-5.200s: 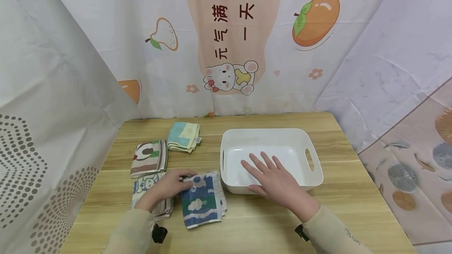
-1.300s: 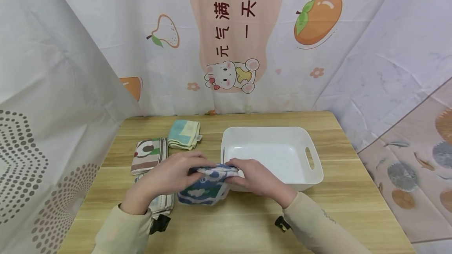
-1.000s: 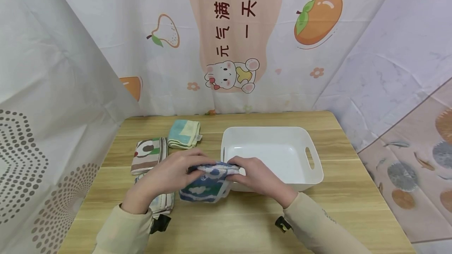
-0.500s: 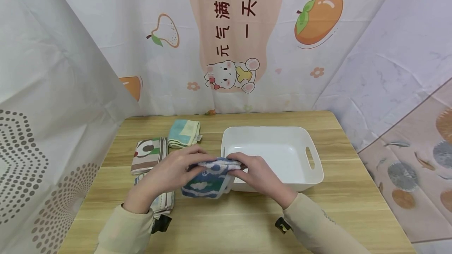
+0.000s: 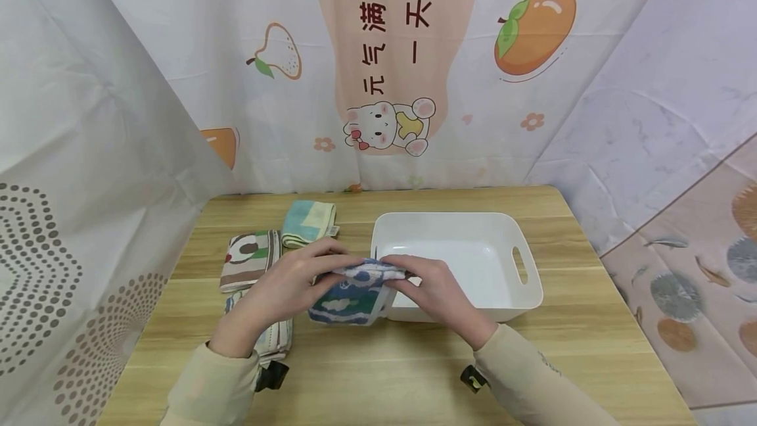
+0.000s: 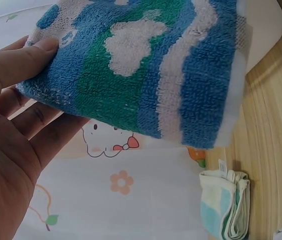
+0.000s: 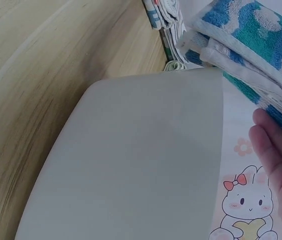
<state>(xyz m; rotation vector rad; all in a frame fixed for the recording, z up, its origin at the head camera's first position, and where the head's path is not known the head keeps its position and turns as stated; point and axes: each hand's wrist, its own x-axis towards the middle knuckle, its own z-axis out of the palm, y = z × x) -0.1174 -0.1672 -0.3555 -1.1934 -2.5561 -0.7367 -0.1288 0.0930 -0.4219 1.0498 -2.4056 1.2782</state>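
Note:
A folded terry towel (image 5: pixel 345 306) in blue, green and white hangs above the table, just off the white plastic bin's (image 5: pixel 464 268) left front corner. My left hand (image 5: pixel 290 284) pinches its upper left end, thumb on the near face and fingers behind, as the left wrist view of the towel (image 6: pixel 131 65) shows. At the upper right end, my right hand (image 5: pixel 434 288) grips it between thumb and fingers. Several folded layers and edges of the towel (image 7: pixel 251 75) appear in the right wrist view, over the bin's outer wall (image 7: pixel 131 150).
Three more folded towels lie on the left of the wooden table (image 5: pixel 378 380): a teal and yellow one (image 5: pixel 307 222) at the back, a brown striped one (image 5: pixel 251 260), and a pale blue patterned one (image 5: pixel 278 340) partly behind my left forearm. A printed curtain (image 5: pixel 266 117) hangs behind.
About five seconds ago the towel lay on the table under my left hand, with my right hand over the bin. Both hands now hold it raised; lately it has risen slightly and shifted right.

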